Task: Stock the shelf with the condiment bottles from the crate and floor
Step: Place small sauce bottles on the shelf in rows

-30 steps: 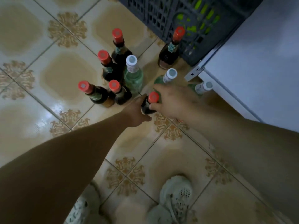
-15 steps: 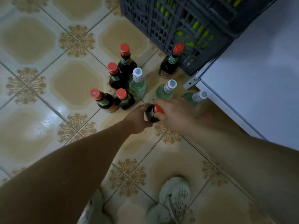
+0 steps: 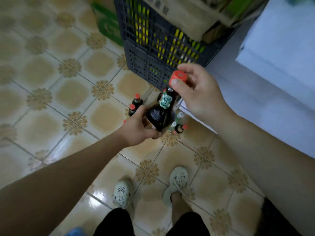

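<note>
Dark bottle [image 3: 161,113] held in the air over the floor bottles [image 3: 134,103], near the crate [image 3: 144,53]: our left hand [image 3: 136,129] grips its body, right hand [image 3: 199,94] pinches its red cap [image 3: 178,77]. We judge the carry to the shelf is in hand; next needs steady, upright placement.

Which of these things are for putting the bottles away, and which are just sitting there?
For the job: the dark bottle, held by the left hand round its body and the right hand at its red cap; the floor bottles; the grey crate.

Just there: the green box beside the crate; the beige box on it; the shoes.
</note>
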